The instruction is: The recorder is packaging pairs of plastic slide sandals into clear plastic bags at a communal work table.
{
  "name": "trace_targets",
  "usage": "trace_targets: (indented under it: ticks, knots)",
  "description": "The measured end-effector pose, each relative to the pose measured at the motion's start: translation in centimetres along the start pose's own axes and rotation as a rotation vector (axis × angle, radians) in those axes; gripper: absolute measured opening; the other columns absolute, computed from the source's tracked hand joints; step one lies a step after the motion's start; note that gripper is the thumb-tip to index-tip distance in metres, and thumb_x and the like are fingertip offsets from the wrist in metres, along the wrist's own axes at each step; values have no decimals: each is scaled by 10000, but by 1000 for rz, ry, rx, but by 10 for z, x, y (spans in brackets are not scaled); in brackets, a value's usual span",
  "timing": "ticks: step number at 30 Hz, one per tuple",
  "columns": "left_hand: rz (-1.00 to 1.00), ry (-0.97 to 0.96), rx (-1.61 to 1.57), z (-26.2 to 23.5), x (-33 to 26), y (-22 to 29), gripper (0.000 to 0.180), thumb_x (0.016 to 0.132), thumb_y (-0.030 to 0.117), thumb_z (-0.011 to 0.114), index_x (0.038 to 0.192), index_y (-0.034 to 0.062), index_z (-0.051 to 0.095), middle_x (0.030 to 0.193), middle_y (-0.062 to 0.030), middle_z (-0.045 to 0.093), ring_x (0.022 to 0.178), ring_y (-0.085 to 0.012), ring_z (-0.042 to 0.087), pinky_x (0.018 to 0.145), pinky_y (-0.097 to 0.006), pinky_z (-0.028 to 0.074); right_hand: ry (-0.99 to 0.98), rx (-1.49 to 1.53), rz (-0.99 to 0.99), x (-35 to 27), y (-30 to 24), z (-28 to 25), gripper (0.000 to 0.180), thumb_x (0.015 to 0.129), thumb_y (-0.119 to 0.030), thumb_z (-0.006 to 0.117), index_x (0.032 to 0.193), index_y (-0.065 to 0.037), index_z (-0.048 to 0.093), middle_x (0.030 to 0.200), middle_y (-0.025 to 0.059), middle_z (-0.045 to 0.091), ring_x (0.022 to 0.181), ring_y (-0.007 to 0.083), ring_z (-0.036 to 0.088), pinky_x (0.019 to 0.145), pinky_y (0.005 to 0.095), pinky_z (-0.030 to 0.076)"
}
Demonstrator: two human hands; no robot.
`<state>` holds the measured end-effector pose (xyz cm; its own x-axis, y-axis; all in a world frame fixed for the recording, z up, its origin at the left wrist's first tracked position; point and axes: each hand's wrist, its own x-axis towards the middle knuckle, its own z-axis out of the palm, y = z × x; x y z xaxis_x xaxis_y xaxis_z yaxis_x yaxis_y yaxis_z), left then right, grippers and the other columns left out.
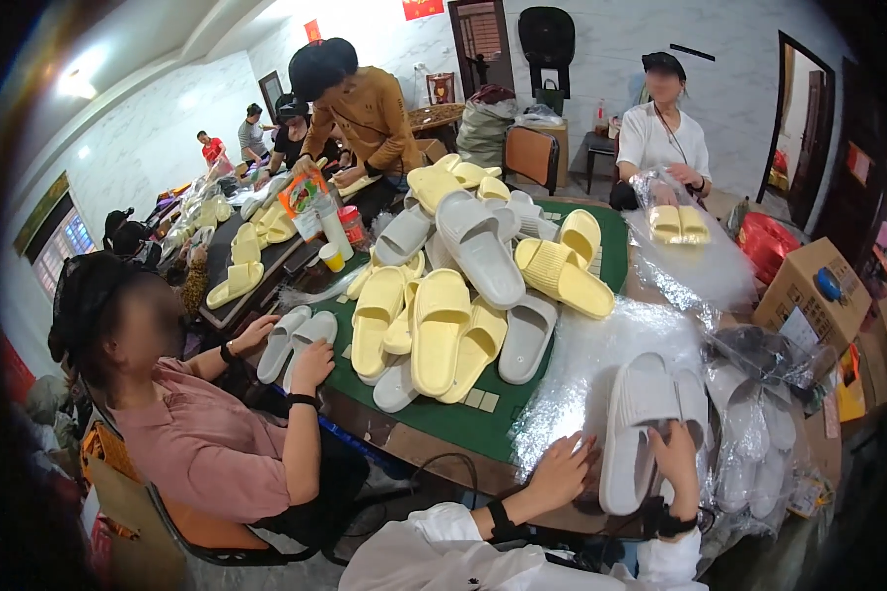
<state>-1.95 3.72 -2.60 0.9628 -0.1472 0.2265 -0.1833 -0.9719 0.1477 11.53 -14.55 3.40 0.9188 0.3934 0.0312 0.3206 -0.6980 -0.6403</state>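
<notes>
A pair of grey slippers (pixel 645 390) lies in front of me at the table's near right, toes pointing away. My right hand (pixel 676 455) grips the pair, its fingers at the foot openings below the straps. To the left of the slippers, my left hand (pixel 560 473) rests with fingers stretched out on a stack of clear plastic bags (pixel 554 409); nothing shows in it. Right of the pair lie grey slippers in a clear bag (pixel 754 443). A heap of loose yellow slippers (pixel 441 325) and grey slippers (pixel 478 246) stands beyond my left hand.
A green mat (pixel 601 236) lies under the heap. At the left, a person in pink (pixel 207 433) handles grey slippers (pixel 284 345). Across the table, a person in white (pixel 663 138) holds bagged yellow slippers (pixel 678 225). A cardboard box (pixel 816 291) stands at the right.
</notes>
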Motion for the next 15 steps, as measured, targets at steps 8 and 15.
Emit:
trace_targets:
  ticks: [8,15]
  knots:
    - [-38,148,-43,19,1,8,541,788,391,616,1215,67,544,1361,-155,412,1260,-381,349,994,-511,320,-190,705,-95,-79,52,-35,361,776,-41,643,1116,34,548,1060,127,585,975,218,561,825,332,439]
    - [91,314,-152,-6,20,-5,151,701,129,573,833,79,626,951,-83,602,884,-268,560,734,-383,442,-659,842,155,-115,51,-68,532,736,-4,632,1246,34,485,1174,71,566,1078,139,514,913,295,404]
